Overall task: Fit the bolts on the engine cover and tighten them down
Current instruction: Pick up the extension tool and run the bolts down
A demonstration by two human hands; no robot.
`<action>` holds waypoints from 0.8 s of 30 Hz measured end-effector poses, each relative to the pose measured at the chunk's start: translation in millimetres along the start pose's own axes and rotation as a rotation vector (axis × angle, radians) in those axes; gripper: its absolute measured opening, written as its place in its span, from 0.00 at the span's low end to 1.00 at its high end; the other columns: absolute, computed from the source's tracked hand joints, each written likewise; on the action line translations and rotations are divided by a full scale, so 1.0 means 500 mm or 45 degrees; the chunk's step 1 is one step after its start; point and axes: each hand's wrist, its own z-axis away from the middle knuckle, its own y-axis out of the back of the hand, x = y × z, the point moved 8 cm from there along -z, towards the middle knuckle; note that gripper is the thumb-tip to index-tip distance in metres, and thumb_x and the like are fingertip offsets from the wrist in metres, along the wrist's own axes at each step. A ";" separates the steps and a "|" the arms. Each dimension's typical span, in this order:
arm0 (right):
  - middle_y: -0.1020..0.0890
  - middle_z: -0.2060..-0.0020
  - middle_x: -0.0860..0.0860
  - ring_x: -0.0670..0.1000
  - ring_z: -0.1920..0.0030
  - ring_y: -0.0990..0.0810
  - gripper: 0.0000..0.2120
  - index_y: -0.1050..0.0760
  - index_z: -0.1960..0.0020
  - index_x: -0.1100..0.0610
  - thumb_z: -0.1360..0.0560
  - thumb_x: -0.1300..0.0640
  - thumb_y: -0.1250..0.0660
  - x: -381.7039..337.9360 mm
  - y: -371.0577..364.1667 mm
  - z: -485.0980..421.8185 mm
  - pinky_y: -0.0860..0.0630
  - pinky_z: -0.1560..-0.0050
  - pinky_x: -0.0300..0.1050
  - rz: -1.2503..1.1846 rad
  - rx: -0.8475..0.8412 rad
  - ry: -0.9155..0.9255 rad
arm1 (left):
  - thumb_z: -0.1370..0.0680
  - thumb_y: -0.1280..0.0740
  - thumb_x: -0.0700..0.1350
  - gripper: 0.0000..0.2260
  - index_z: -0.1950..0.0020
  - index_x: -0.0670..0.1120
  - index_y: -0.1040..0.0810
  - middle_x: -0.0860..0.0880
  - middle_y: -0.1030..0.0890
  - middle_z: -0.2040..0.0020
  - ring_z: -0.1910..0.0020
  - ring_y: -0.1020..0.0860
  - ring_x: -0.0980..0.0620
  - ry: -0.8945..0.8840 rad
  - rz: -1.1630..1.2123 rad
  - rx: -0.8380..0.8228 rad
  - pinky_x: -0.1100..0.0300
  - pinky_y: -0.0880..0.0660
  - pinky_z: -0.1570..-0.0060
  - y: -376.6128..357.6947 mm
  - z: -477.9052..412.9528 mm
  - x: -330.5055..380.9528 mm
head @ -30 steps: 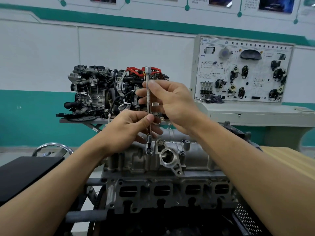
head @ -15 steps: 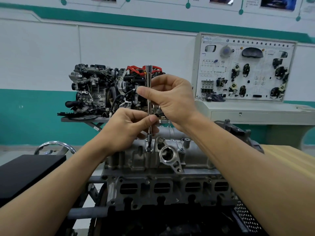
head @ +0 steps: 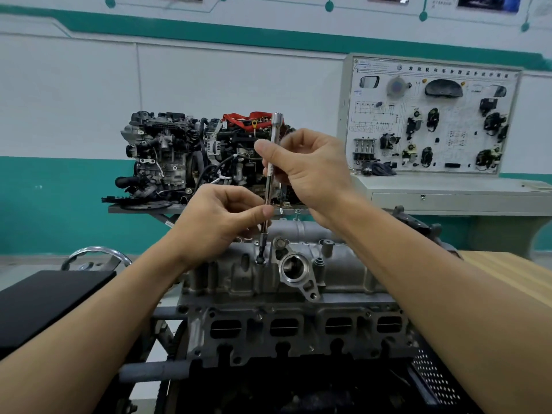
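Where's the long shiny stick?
Mid head view, the shiny stick is held upright by the left hand and right hand, tip on the engine cover left of the round opening.

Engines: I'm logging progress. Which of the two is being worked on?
The near grey engine: left hand and right hand hold a driver upright on it. The far engine, with red parts, stands untouched.

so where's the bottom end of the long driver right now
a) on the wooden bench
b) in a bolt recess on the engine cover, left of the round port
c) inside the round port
b: the long driver stands near upright, its lower end in a recess on the engine cover just left of the round port, with the left hand and right hand pinching its shaft.
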 end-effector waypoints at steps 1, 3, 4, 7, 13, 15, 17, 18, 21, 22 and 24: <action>0.17 0.64 0.61 0.54 0.66 0.19 0.07 0.22 0.55 0.60 0.26 0.58 0.25 0.001 -0.012 0.001 0.23 0.63 0.44 -0.044 -0.083 -0.037 | 0.28 0.27 0.47 0.13 0.54 0.37 0.17 0.45 0.15 0.64 0.67 0.20 0.53 0.003 0.002 -0.013 0.63 0.22 0.65 -0.001 0.000 0.000; 0.15 0.64 0.55 0.53 0.64 0.17 0.04 0.21 0.49 0.58 0.21 0.57 0.32 0.000 -0.030 0.004 0.21 0.63 0.42 -0.093 -0.241 -0.092 | 0.25 0.30 0.45 0.10 0.53 0.38 0.17 0.48 0.15 0.63 0.68 0.22 0.56 -0.002 -0.044 -0.063 0.64 0.23 0.64 -0.005 0.000 -0.001; 0.14 0.62 0.54 0.53 0.62 0.16 0.06 0.21 0.48 0.57 0.19 0.57 0.35 0.001 -0.034 0.005 0.21 0.62 0.42 -0.082 -0.290 -0.106 | 0.23 0.31 0.46 0.10 0.52 0.39 0.17 0.48 0.14 0.61 0.66 0.20 0.55 0.000 -0.078 -0.088 0.64 0.23 0.63 -0.007 -0.001 -0.002; 0.13 0.59 0.54 0.52 0.60 0.15 0.10 0.21 0.50 0.58 0.16 0.58 0.40 0.003 -0.033 0.008 0.20 0.61 0.42 -0.034 -0.330 -0.122 | 0.19 0.36 0.45 0.10 0.47 0.43 0.17 0.47 0.13 0.54 0.55 0.16 0.51 0.025 -0.117 -0.150 0.60 0.19 0.56 -0.008 0.000 -0.006; 0.15 0.67 0.54 0.49 0.67 0.19 0.11 0.22 0.65 0.55 0.29 0.55 0.22 -0.004 0.000 -0.007 0.22 0.61 0.45 0.189 -0.027 0.032 | 0.27 0.30 0.54 0.16 0.55 0.41 0.17 0.44 0.14 0.58 0.60 0.19 0.47 0.000 -0.112 -0.038 0.54 0.20 0.59 -0.006 -0.005 0.001; 0.14 0.64 0.53 0.48 0.65 0.17 0.07 0.20 0.60 0.55 0.28 0.54 0.23 -0.001 -0.011 -0.007 0.23 0.59 0.43 0.162 -0.120 -0.005 | 0.27 0.30 0.53 0.15 0.56 0.41 0.17 0.45 0.14 0.60 0.62 0.19 0.49 -0.014 -0.119 -0.016 0.56 0.21 0.61 -0.001 -0.006 0.000; 0.13 0.60 0.52 0.49 0.61 0.15 0.05 0.18 0.54 0.56 0.22 0.55 0.30 0.004 -0.031 0.000 0.21 0.60 0.42 0.096 -0.288 -0.059 | 0.24 0.33 0.52 0.13 0.54 0.43 0.16 0.48 0.13 0.58 0.59 0.17 0.52 -0.012 -0.148 -0.067 0.59 0.21 0.60 -0.002 -0.004 -0.001; 0.13 0.58 0.52 0.50 0.60 0.15 0.07 0.19 0.53 0.56 0.20 0.55 0.34 0.007 -0.036 0.004 0.20 0.60 0.43 0.063 -0.343 -0.088 | 0.22 0.35 0.51 0.12 0.52 0.44 0.16 0.49 0.13 0.56 0.57 0.16 0.51 -0.007 -0.161 -0.092 0.59 0.21 0.59 -0.004 -0.002 -0.001; 0.13 0.61 0.53 0.51 0.63 0.16 0.09 0.20 0.56 0.57 0.19 0.59 0.35 0.006 -0.032 0.006 0.18 0.62 0.46 0.055 -0.311 -0.099 | 0.22 0.37 0.52 0.15 0.47 0.45 0.16 0.50 0.12 0.53 0.52 0.17 0.48 0.012 -0.174 -0.144 0.59 0.23 0.56 -0.012 -0.003 0.000; 0.14 0.63 0.54 0.51 0.65 0.17 0.09 0.19 0.58 0.58 0.20 0.59 0.33 0.004 -0.026 0.004 0.18 0.63 0.46 0.072 -0.249 -0.075 | 0.23 0.36 0.53 0.15 0.47 0.45 0.16 0.50 0.12 0.53 0.53 0.17 0.47 0.016 -0.165 -0.139 0.59 0.23 0.56 -0.014 -0.003 0.001; 0.14 0.66 0.56 0.51 0.68 0.18 0.08 0.20 0.63 0.57 0.27 0.59 0.25 -0.002 -0.014 0.000 0.19 0.64 0.45 0.138 -0.104 0.003 | 0.26 0.30 0.52 0.15 0.49 0.42 0.15 0.47 0.13 0.56 0.58 0.19 0.50 -0.003 -0.121 -0.060 0.58 0.24 0.58 -0.011 -0.003 0.005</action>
